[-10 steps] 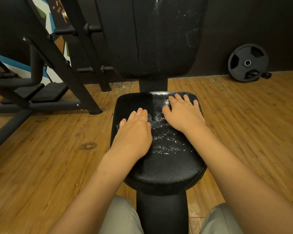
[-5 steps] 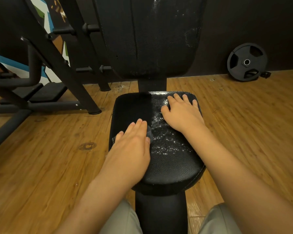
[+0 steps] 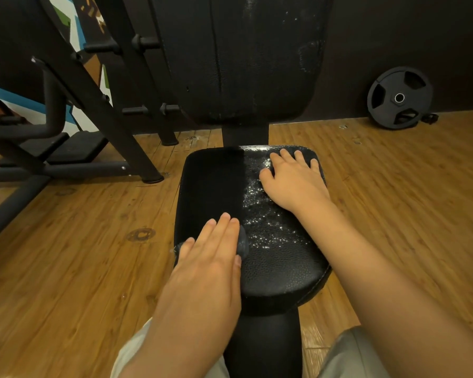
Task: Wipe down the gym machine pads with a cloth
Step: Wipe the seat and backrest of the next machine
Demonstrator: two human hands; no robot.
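**Seat pad, cloth pinned under the left hand**

A slanted black steel frame (image 3: 99, 105) is seen in the upper left, and a round black weight plate (image 3: 399, 98) is leaned on the dark wall at upper right, well apart from the pads. Wood-plank floor (image 3: 66, 268) is laid all around.

The seat pad (image 3: 279, 268) at centre is pebbled black vinyl with rounded corners, and its right half is speckled with glittery white flecks (the left half looks matte).

A dark grey cloth (image 3: 243, 242) is pressed onto the pad's lower left by the left hand (image 3: 210, 257), fingers straight, and is mostly hidden under it. The right hand (image 3: 292, 181) is laid flat, fingers spread, on the pad's upper right. The upright back pad (image 3: 243, 64) is streaked white.
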